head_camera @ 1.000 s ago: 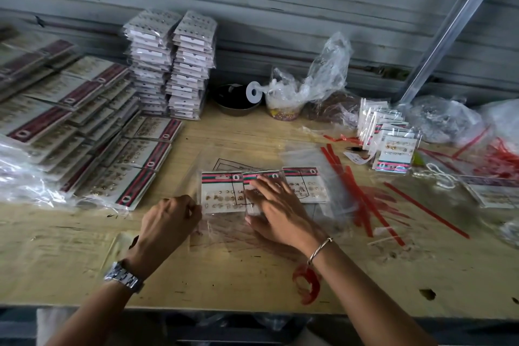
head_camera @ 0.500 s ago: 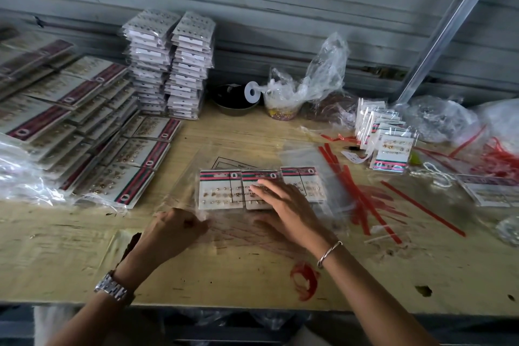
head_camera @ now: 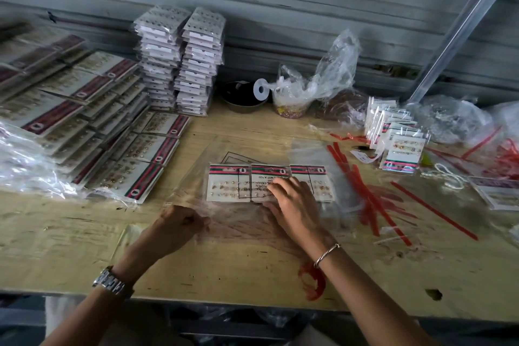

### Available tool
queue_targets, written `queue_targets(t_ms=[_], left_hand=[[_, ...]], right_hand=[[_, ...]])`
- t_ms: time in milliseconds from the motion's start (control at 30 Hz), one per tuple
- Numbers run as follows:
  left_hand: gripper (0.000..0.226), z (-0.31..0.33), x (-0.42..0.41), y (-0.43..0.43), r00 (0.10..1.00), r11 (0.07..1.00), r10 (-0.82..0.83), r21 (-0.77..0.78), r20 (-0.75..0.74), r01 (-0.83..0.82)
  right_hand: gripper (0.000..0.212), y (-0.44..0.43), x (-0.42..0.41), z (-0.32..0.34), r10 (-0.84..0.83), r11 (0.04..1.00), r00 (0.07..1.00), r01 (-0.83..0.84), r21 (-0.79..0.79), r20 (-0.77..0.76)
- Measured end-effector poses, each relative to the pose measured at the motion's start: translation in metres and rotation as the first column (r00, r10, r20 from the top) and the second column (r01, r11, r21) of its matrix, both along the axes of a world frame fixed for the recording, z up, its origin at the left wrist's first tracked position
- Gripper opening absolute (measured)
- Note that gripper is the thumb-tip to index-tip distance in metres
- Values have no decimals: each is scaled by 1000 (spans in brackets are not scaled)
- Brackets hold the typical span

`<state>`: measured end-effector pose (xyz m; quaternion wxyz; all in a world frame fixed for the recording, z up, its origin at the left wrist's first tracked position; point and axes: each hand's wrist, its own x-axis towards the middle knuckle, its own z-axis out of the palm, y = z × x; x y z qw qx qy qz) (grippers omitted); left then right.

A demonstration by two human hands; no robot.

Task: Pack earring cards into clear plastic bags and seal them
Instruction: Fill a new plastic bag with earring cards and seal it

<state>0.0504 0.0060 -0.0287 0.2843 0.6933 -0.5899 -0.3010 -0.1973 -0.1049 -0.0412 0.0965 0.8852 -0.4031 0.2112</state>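
While the right hand (head_camera: 292, 205) is pressing down with straight, spread fingers, three earring cards (head_camera: 230, 185) are lying side by side in a row inside a clear bag (head_camera: 233, 219) at the middle of the table (head_camera: 84, 247). The cards are flat white rectangles with a red and green band along the far edge and rows of tiny gold studs; the right hand is covering part of the middle and right ones. The bag's thin film is shining and wrinkling, and black print on it is crossing the card faces. The left hand (head_camera: 177, 226) is curling into a loose fist at the bag's near left edge and is pinching the film, though its fingertips are hiding under the knuckles. A metal watch (head_camera: 109, 284) is sitting on the left wrist, a thin bangle (head_camera: 325, 254) on the right. The table's pale, scuffed wood is lying bare between the hands and the near edge. Glossy packed sheets (head_camera: 112, 132) are crowding the left side, running out of view, and two tall stacks of white cards (head_camera: 179, 59) are standing against the ribbed wall. Red strips (head_camera: 365, 194) are scattering just right of the bag, beside upright packed cards (head_camera: 401, 152). Crumpled plastic (head_camera: 317, 78) at the back is blurring its contents.
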Motion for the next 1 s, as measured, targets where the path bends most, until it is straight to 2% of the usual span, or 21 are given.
queue_targets(t_ms=[100,133,200,267,367,500,633,867,1000], left_hand=[[25,-3,-1,4,999,998,39,47,-32,-37],[26,-5,-1,5,998,997,49,63,-51,-45],[29,-7,0,6,992,994,61,93,-111,-50],[32,-8,1,7,972,989,110,120,-210,-86],[43,-7,-5,7,935,980,178,142,-306,-140],[40,-6,-10,6,920,973,216,146,-328,-177],[58,-9,-10,6,909,962,258,178,-328,-209],[38,-16,-4,4,947,973,205,152,-249,-171],[36,-17,-3,1,963,980,175,135,-207,-149]], right_hand=[[63,13,5,0,130,989,989,-124,81,-72],[62,20,10,2,193,977,980,-188,102,-40],[47,36,22,7,297,939,949,-311,145,109],[35,51,37,12,326,910,915,-371,185,237],[30,67,57,12,282,893,913,-362,268,295],[32,76,70,13,217,863,918,-339,374,333],[23,78,76,19,223,868,921,-337,364,319],[14,83,79,27,267,883,950,-308,355,163],[12,85,80,34,266,867,946,-319,383,186]])
